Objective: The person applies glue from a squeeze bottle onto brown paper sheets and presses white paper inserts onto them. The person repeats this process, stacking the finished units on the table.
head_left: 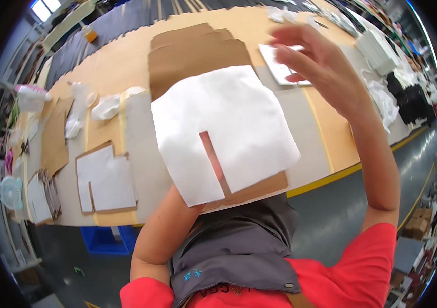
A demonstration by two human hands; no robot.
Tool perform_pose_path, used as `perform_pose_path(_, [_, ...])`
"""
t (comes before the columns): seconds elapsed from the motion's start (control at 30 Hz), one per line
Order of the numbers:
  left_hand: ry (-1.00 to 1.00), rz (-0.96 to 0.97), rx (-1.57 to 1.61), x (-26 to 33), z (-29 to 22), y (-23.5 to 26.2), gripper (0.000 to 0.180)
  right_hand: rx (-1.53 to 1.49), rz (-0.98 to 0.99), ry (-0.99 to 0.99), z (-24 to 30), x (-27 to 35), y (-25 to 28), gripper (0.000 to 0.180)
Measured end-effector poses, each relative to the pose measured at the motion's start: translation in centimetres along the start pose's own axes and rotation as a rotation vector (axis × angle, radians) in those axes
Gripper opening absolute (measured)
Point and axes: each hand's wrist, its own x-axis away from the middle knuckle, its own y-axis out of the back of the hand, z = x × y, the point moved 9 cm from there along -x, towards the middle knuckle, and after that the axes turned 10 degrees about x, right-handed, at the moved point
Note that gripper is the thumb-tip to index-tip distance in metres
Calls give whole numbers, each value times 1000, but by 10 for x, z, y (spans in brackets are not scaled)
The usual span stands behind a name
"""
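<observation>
A white soft-looking sheet [229, 113] with rounded upper corners and a narrow slot open at its near edge lies over my left hand [211, 154]. Skin shows through the slot, and my left forearm passes under the near edge; the fingers are hidden. Beneath and beyond the sheet are brown paper or card pieces [198, 51] with stepped far edges, also showing at the near right. My right hand [318, 64] is raised to the right of the sheet, fingers apart and slightly blurred, holding nothing. Below it in the picture, partly covered, is a white slotted piece [278, 66].
On the left of the table [144, 169] lie a stack of white, brown-edged cut pieces [106, 179] and another stack [41, 197]. A small pale-blue fan [10, 193] stands at the left edge. White blocks [377, 51] and a black bag [412, 102] are at right; a blue crate [104, 240] sits below.
</observation>
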Motion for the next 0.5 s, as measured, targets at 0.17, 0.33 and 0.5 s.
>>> perform_pose_path(0.17, [-31,-82,-39,35,-1,25,74,-517,244,-378,-96,83,-70,69])
perform_pose_path(0.33, [-35,-181,-117,56,3,50,77,-1280,356,-519,-81,156,-137,65])
perform_pose_path(0.5, [-37,-269,-983,94,-29,59,80,-782,164,-717,-79,177,-129,38])
